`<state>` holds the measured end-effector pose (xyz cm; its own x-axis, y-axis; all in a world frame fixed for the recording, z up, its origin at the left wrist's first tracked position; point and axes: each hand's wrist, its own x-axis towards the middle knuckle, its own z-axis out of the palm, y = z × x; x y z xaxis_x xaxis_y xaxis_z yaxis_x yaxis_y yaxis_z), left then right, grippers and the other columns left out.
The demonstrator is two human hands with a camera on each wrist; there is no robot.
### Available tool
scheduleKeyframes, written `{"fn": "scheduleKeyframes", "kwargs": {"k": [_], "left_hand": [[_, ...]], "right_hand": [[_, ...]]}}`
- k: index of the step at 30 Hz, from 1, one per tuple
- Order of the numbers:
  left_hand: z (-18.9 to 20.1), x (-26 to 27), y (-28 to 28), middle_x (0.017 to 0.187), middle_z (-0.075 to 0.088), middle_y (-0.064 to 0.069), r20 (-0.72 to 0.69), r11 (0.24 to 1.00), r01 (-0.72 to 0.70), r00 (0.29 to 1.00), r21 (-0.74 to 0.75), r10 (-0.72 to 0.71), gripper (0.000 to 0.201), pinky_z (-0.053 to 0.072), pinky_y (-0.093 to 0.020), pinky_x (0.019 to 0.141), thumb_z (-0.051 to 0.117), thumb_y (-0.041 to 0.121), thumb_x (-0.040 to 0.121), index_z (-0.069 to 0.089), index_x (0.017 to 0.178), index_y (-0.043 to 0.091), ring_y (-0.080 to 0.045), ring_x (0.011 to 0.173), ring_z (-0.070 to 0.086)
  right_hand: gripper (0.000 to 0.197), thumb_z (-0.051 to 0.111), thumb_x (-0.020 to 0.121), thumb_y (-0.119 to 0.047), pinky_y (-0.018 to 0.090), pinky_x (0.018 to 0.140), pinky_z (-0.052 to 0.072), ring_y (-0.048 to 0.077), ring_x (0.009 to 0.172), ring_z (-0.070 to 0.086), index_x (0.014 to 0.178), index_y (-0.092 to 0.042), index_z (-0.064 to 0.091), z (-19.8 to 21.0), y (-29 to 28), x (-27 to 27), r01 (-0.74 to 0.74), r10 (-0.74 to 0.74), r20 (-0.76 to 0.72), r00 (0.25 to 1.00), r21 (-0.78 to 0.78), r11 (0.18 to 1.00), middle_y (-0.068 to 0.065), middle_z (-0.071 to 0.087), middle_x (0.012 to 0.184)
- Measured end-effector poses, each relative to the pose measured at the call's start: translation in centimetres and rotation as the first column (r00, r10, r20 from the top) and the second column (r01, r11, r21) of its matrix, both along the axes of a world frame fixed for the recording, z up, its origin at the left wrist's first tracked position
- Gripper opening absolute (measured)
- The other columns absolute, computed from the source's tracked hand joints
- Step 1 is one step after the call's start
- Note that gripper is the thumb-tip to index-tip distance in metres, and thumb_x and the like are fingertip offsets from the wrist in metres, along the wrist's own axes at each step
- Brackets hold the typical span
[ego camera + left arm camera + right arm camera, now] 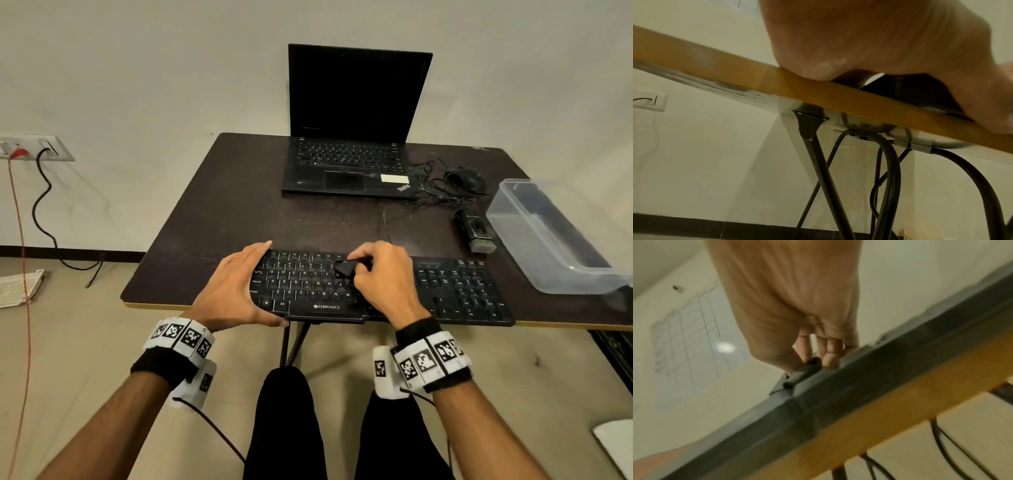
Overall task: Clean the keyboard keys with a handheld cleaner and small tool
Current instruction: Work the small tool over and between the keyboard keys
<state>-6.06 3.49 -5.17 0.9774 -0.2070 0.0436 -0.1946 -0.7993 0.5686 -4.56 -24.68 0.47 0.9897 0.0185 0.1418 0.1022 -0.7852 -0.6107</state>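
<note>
A black keyboard (455, 291) lies along the front edge of the dark table (222, 212). My left hand (233, 284) holds its left end, fingers over the back edge and thumb along the front. My right hand (380, 274) pinches a small black tool (346, 267) down on the keys near the U key. In the right wrist view the right hand's fingers (830, 350) curl around the small black tool (807, 369) above the keyboard's front edge (838, 402). The left wrist view shows only my left palm (869, 40) on the table edge (735, 76). The black handheld cleaner (474, 231) lies untouched behind the keyboard's right end.
An open black laptop (352, 137) stands at the back of the table. A mouse (464, 178) with tangled cables lies to its right. A clear plastic container (548, 240) sits on the right side. The table's metal legs (890, 178) are under it.
</note>
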Motion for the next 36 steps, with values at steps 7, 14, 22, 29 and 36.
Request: {"fn": "scheduleKeyframes", "kwargs": {"k": [7,14,22,29,36], "left_hand": [[0.6,0.2,0.1,0.167,0.022,0.017,-0.061,1.000,0.022,0.998,-0.001,-0.022,0.156,0.013,-0.036,0.128,0.086,0.087,0.037,0.015,0.165,0.033,-0.010,0.151,0.017],[-0.1,-0.3,0.2,0.166,0.020,0.023,0.004,1.000,-0.011,1.000,-0.002,0.011,0.149,0.015,-0.035,0.126,0.088,0.083,0.041,0.017,0.164,0.040,-0.007,0.148,0.015],[0.0,-0.2,0.0,0.167,0.025,0.015,0.054,0.999,0.013,0.998,0.032,-0.014,0.145,0.009,-0.028,0.126,0.085,0.081,0.044,0.022,0.164,0.033,0.006,0.144,0.015],[-0.5,0.2,0.2,0.165,0.026,0.019,0.035,0.999,-0.008,0.999,0.040,0.007,0.142,0.014,-0.036,0.128,0.088,0.075,0.043,0.023,0.162,0.036,-0.010,0.149,0.023],[-0.4,0.1,0.1,0.162,0.031,0.017,0.068,0.999,0.005,0.998,0.042,-0.008,0.142,0.016,-0.034,0.128,0.088,0.074,0.041,0.028,0.161,0.031,-0.005,0.148,0.027]], "right_hand": [[0.024,0.071,0.091,-0.006,0.039,0.108,0.046,0.018,0.107,0.068,0.104,-0.023,0.082,-1.4,5.6,-0.4,-0.214,0.212,0.062,0.975,0.023,0.977,-0.001,0.075,0.112],[0.028,0.072,0.086,-0.002,0.016,0.083,0.045,0.002,0.086,0.058,0.098,-0.024,0.083,-2.7,-0.8,-2.4,-0.014,0.004,0.103,0.995,0.093,0.996,-0.006,0.077,0.103],[0.017,0.074,0.091,-0.009,0.033,0.096,0.032,0.016,0.103,0.066,0.099,-0.024,0.079,-3.3,5.5,-1.7,-0.182,0.176,0.112,0.978,0.049,0.982,-0.005,0.073,0.106],[0.020,0.078,0.086,-0.004,0.048,0.092,0.054,0.012,0.086,0.065,0.090,-0.023,0.078,-4.2,1.9,-2.1,-0.043,0.010,0.180,0.984,0.179,0.983,-0.015,0.068,0.088],[0.021,0.070,0.087,-0.004,0.032,0.092,0.033,0.019,0.094,0.064,0.095,-0.022,0.078,-3.5,7.1,-1.6,-0.224,0.216,0.129,0.968,0.054,0.973,-0.003,0.073,0.099]]}}
